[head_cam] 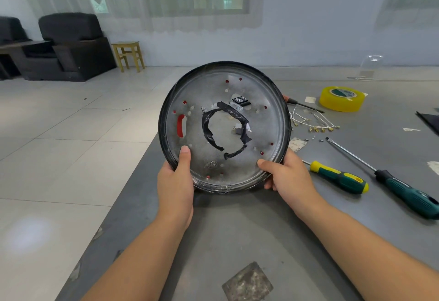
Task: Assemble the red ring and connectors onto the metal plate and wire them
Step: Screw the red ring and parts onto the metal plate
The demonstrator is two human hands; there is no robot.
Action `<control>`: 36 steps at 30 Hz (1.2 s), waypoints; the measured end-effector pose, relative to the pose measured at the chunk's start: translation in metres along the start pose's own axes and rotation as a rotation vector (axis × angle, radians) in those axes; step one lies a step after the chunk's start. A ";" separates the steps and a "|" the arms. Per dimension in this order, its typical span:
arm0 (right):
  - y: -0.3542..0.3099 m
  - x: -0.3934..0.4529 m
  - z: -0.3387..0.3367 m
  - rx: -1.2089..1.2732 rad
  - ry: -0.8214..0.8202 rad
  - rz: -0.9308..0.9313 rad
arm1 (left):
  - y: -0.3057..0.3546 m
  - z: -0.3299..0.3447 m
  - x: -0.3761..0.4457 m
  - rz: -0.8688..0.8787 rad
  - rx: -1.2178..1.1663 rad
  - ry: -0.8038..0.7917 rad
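Clearly, in the head view, the round grey metal plate with a black rim (224, 127) is held tilted up at the centre of the frame, above the grey tabletop (237, 229). The left hand (175, 182) and right hand (285, 174) each have their grip closed on its lower edge, thumbs on the face. Red shows through its slot and holes, likely the red ring behind. Ragged black tape (225, 129) around the centre hole could snag wires. Held by the rim alone, the plate could slip onto the white wires with brass connectors (313, 123) or the yellow-green screwdriver (339, 177) at right.
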State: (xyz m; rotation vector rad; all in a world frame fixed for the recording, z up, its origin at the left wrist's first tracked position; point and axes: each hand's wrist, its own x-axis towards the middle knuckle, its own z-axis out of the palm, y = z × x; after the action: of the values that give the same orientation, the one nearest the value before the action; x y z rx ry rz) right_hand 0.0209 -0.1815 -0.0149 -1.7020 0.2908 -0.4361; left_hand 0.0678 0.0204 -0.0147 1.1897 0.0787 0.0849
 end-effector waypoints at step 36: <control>0.007 0.006 0.003 0.289 -0.080 0.035 | 0.004 -0.009 0.004 -0.171 -0.184 -0.160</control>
State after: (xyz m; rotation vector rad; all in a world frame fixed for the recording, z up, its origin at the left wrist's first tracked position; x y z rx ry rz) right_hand 0.0278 -0.1822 -0.0211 -1.4260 0.1891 -0.3639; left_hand 0.0708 0.0305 -0.0148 0.9977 0.0305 -0.1508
